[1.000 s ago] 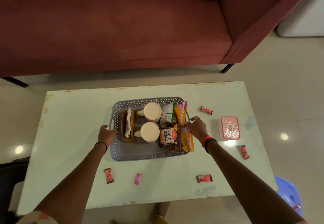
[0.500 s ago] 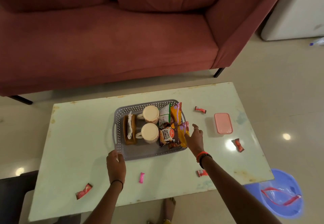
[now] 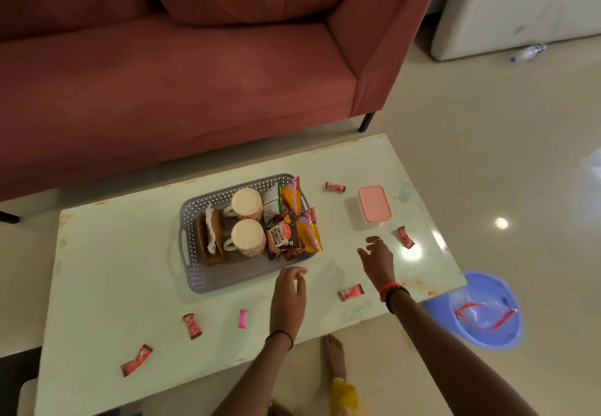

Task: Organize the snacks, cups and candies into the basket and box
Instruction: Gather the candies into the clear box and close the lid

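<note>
Near the middle of the tabletop (image 3: 107,253) sits the basket (image 3: 192,262), a grey perforated plastic tray with slot handles, already packed: two cream cups (image 3: 246,202) lie mouth-up side by side at its centre, crinkly foil snacks (image 3: 292,230) stand wedged along its right wall, and a brown holder with white tissue (image 3: 211,236) fills the left. That tight packing looks deliberate, the packets propped against the wall so they stay upright.

Both hands are off the basket. The left hand (image 3: 287,292) hovers just past the basket's near right corner, fingers loosely curled and its grip holding nothing. The right hand (image 3: 377,259) reaches toward the right edge with fingers spread wide, also empty, near a red candy (image 3: 405,237); I judge that wrapper is its target.

The box (image 3: 374,204), a small rounded container with a pink lid still on, stands toward the far right corner. Candies remain scattered: one red by the far edge (image 3: 335,186), one red between the hands (image 3: 350,292), a pink one (image 3: 242,318) and two red ones (image 3: 192,326) (image 3: 136,360) toward the near left. Their glossy twisted wrappers are small and flat, so they probably need a fingertip pinch. The lid will likely have to come off first.
</note>
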Tool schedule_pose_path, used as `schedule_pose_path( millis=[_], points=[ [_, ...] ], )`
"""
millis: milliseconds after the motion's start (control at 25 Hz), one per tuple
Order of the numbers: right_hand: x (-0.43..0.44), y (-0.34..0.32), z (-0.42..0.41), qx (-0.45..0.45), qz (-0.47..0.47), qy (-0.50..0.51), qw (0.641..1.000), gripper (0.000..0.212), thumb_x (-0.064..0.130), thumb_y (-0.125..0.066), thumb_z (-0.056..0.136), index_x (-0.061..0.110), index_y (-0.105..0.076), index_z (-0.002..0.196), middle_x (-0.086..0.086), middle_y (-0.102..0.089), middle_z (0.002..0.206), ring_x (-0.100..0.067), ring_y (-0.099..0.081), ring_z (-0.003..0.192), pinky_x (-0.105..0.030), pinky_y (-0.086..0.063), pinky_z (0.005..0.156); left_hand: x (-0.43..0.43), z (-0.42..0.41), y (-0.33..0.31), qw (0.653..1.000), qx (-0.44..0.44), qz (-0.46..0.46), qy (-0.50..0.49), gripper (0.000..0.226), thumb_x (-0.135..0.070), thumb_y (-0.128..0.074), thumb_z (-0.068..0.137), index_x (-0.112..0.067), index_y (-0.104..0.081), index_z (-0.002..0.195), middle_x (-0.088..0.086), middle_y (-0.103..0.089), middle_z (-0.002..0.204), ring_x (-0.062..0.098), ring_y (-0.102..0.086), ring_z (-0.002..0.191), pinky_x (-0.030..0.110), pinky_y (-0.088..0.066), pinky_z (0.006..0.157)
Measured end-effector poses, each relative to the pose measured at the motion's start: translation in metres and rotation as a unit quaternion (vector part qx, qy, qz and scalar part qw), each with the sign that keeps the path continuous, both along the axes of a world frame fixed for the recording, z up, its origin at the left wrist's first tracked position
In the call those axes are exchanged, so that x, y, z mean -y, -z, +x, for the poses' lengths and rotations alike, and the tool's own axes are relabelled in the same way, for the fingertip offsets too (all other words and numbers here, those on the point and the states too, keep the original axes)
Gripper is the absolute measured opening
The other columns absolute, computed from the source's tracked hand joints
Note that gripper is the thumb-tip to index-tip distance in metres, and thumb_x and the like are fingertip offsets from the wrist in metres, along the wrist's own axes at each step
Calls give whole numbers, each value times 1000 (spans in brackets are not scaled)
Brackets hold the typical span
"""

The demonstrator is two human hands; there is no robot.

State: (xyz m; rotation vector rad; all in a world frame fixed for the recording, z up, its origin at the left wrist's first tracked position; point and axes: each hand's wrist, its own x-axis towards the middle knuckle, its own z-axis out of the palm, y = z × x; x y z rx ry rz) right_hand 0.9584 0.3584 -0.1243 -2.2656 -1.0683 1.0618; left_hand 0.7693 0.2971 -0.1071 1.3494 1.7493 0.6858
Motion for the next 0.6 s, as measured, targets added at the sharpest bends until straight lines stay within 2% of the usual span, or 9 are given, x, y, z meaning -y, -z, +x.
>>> schedule_pose_path(
  millis=[80, 200, 320, 440, 520, 600],
  points=[
    [-8, 2, 20, 10, 0, 3, 1000, 32, 6, -57, 91, -2, -54, 122, -20, -58, 125, -29, -56, 115, -33, -44, 96, -15, 31, 1, 998, 21, -24, 52, 21, -10, -42, 95, -12, -62, 103, 4, -63, 109, 16, -59, 102, 23, -48, 83],
    [-20, 8, 43, 47, 7, -22, 999, 33, 8, -57, 91, -2, -56, 123, -19, -59, 124, -30, -55, 116, -36, -44, 97, -43, 72, 11, 993, 38, -84, 79, 23, -9, -41, 94, -9, -63, 101, 9, -64, 110, 19, -60, 103, 23, -47, 83],
    [-32, 16, 57, 92, 15, -53, 994, 32, 8, -55, 92, 1, -57, 123, -17, -60, 123, -31, -54, 114, -31, -42, 87, -72, 102, 29, 986, 38, -145, 67, 25, -7, -41, 94, -4, -63, 104, 13, -65, 113, 24, -60, 106, 29, -47, 88],
    [-58, 26, 70, 153, 20, -131, 979, 30, 5, -51, 93, 5, -60, 122, -14, -63, 122, -30, -59, 108, -29, -43, 74, -104, 128, 51, 981, 39, -187, 39, 24, -6, -44, 93, 0, -62, 107, 18, -66, 113, 30, -61, 107, 36, -48, 92],
    [-77, 31, 76, 171, 22, -196, 965, 30, 5, -50, 93, 5, -57, 122, -14, -59, 124, -29, -57, 109, -37, -53, 77, -125, 144, 65, 978, 52, -202, 8, 25, -4, -44, 92, 2, -59, 110, 21, -65, 116, 34, -60, 110, 39, -47, 97],
    [-92, 38, 80, 175, 16, -247, 953, 36, 13, -55, 93, 3, -51, 127, -14, -51, 129, -28, -51, 115, -41, -55, 83, -144, 158, 77, 975, 64, -213, -18, 30, -1, -40, 92, 3, -55, 117, 22, -61, 123, 34, -57, 116, 43, -43, 103]
  ],
)
